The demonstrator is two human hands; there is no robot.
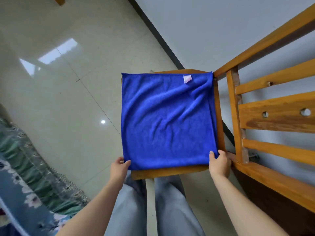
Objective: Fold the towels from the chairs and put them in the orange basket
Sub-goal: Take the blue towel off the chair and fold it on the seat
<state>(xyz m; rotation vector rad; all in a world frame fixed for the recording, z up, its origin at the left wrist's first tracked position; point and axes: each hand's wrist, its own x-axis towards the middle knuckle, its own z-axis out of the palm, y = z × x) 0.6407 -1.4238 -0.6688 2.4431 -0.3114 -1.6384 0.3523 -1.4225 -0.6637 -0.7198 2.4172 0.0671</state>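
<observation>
A blue towel (167, 120) lies spread flat over the seat of a wooden chair (170, 172), with a small pink label near its far edge. My left hand (119, 168) pinches the towel's near left corner. My right hand (219, 163) pinches the near right corner, thumb on top of the cloth. The towel has a few soft wrinkles toward its right side. No orange basket is in view.
A wooden slatted frame (272, 116) stands close on the right of the chair, against a pale wall. Glossy tiled floor (59, 91) stretches to the left. A patterned green and blue fabric (25, 176) lies at the lower left. My legs are just below the chair.
</observation>
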